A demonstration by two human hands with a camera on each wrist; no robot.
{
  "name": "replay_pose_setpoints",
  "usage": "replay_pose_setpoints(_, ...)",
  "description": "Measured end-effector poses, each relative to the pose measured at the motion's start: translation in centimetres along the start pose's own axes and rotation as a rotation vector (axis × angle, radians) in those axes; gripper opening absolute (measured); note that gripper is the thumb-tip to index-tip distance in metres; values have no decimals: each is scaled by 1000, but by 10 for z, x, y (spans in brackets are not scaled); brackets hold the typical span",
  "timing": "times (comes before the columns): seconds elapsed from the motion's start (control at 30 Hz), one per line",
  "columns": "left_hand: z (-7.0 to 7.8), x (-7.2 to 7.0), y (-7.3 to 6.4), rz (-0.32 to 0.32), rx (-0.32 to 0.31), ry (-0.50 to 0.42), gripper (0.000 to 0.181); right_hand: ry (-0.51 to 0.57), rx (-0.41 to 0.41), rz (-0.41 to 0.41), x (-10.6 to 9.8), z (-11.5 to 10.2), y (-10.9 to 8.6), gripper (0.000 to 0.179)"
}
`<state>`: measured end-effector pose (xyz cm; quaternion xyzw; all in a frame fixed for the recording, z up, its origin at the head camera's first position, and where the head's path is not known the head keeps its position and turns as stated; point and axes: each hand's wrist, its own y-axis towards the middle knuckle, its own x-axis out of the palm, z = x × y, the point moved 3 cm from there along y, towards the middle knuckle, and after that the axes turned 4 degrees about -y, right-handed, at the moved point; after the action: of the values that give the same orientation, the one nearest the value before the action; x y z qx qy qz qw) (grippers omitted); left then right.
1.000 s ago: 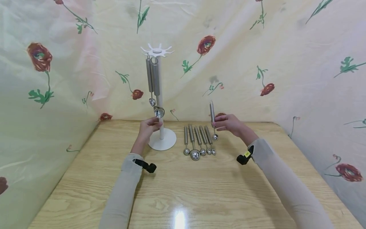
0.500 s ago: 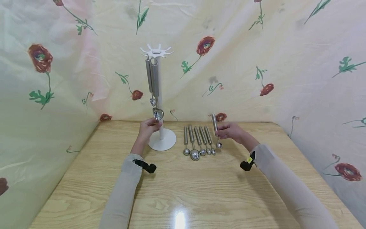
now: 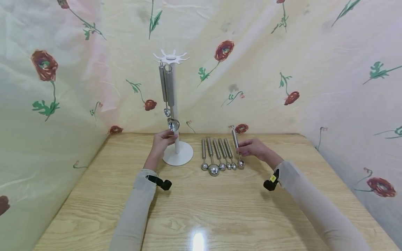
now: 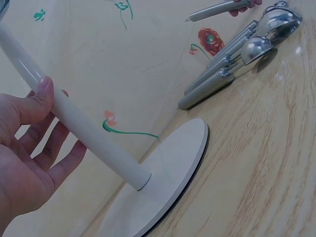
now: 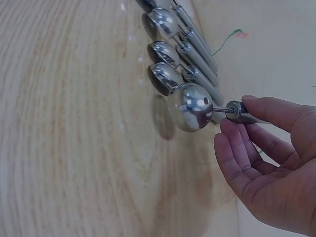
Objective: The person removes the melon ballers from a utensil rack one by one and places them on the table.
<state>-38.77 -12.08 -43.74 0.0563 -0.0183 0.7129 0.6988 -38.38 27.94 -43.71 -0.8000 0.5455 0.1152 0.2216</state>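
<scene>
A white stand (image 3: 186, 157) with a round base and a star-shaped top of hooks stands upright at the back. My left hand (image 3: 161, 142) grips its pole (image 4: 94, 136) low down between thumb and fingers. From the hooks hang a few steel scoops (image 3: 170, 87), partly overlapping. My right hand (image 5: 271, 168) pinches the lower handle of a steel melon baller (image 5: 190, 107), its round bowl low over the table and its handle pointing up and back. Just left of it lie several similar scoops (image 3: 214, 169) in a row, bowls toward me.
The wooden table (image 3: 194, 205) reaches back to a flowered cloth (image 3: 267, 69) that hangs behind and at both sides. Beside the lying row, the stand's base takes up the back left part of the table.
My right hand has come down and slightly right with the melon baller, whose bowl is now in line with the row's end. The left hand stays on the pole.
</scene>
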Motion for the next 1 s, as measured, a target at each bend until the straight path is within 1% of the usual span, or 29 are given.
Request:
replay_pose_setpoints(0.27,-3,-2,0,4,-14,-2,34,-18,15,14,5,7,1,47)
replay_pose_setpoints(0.43,-4,-2,2,3,-11,-1,36,-23,23,23,7,10,3,48)
replay_pose_setpoints(0.63,-4,-2,2,-2,-19,9,36,-1,30,17,9,16,6,48)
replay_pose_setpoints(1.0,-1,-1,2,-8,-18,9,34,4,31,30,11,16,5,48)
